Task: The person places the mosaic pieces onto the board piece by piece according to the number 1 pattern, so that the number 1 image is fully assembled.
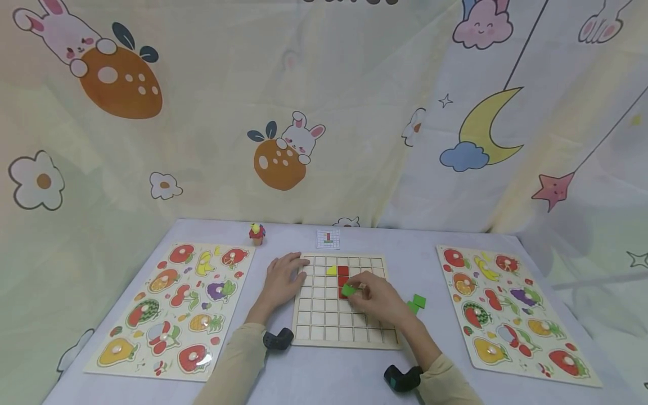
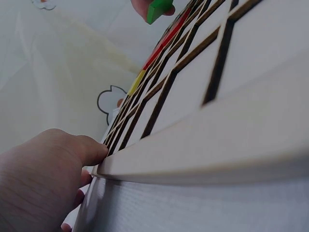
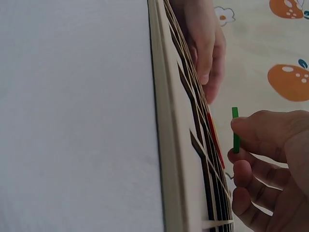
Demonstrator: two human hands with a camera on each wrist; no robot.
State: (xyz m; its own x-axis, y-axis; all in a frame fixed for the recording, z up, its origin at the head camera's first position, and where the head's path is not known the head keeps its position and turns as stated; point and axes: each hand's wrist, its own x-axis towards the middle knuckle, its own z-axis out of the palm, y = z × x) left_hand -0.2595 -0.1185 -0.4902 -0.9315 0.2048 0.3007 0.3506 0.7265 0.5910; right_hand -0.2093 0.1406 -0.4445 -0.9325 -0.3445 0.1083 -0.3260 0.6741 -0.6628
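A wooden grid board [image 1: 319, 320] lies in the middle of the table. My left hand [image 1: 282, 280] rests at its upper left corner; in the left wrist view the thumb [image 2: 91, 151] touches the edge. My right hand [image 1: 374, 292] pinches a green square tile [image 1: 348, 289] between thumb and fingers. In the right wrist view this green tile [image 3: 235, 130] is tilted on edge, apart from the board. Below it, red tiles [image 1: 343, 271] form a column in the grid, with a yellow tile [image 1: 331, 270] left of the top one. My right hand partly hides the column's lower end.
Loose green tiles [image 1: 419, 301] lie right of the board. Behind it are a pattern card [image 1: 328, 239] and a small toy figure [image 1: 257, 234]. Fruit puzzle boards flank it, one left [image 1: 174, 306] and one right [image 1: 511, 312]. A printed curtain [image 1: 212, 129] hangs behind.
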